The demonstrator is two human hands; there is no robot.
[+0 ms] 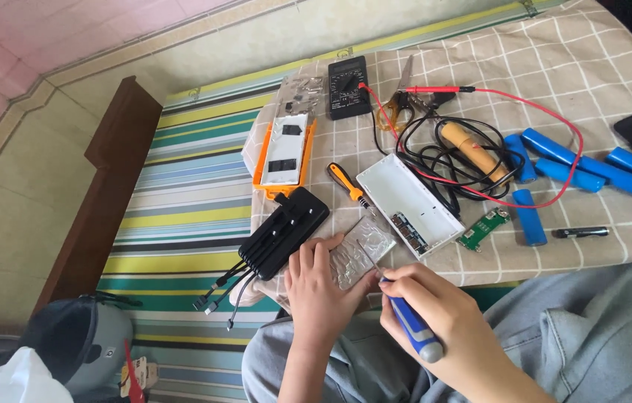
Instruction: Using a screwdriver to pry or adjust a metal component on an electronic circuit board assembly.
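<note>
Screwdriver tip hidden behind clear plastic tray (359, 257). Left hand (321, 287) flat, fingers spread on tray; right hand (435, 317) fisted round blue-handled screwdriver (414, 328).

1. we see even, soft daylight over the whole scene, bright but not harsh.
2. shadows are faint and short; a soft one lies under the left hand (321, 287) and the right hand (435, 321).
3. a mild sheen shows on the clear plastic piece (360, 257) and the white case (409, 205).
4. the top right corner falls dark.
5. the wide lens bows the striped mat (181, 194) and floor edges.
6. focus is fairly sharp at the centre, softer on the helmet (77, 339) at lower left.
</note>
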